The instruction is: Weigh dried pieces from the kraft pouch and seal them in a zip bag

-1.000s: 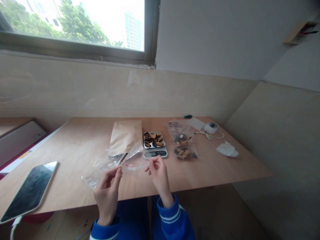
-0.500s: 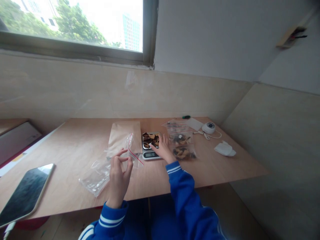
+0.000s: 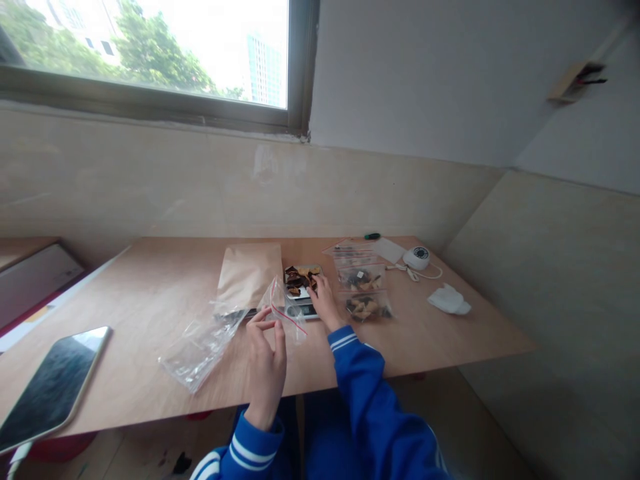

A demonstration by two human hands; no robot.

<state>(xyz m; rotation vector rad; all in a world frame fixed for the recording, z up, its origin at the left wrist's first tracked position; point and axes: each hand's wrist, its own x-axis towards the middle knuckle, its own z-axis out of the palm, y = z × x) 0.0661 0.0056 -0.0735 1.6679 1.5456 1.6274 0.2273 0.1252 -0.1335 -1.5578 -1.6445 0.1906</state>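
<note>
Pinching an empty clear zip bag (image 3: 285,311) by its red-striped mouth, the left hand (image 3: 267,363) holds it above the bench (image 3: 150,287). Right hand (image 3: 324,303) rests by the dried pieces (image 3: 299,279) on the scale (image 3: 301,308); its grip cannot be made out.

The counter (image 3: 150,293) is pale, matt wood with a faint grain. On it, beside the kraft paper pouch (image 3: 249,275), which looks dull and smooth, lie thin clear plastic bags (image 3: 200,347), glossy and crinkled. The bag (image 3: 285,312) held by the left hand (image 3: 267,363) is the same film with a red seal strip. Left of the pouch, the phone (image 3: 53,387) shows shiny dark glass.
</note>
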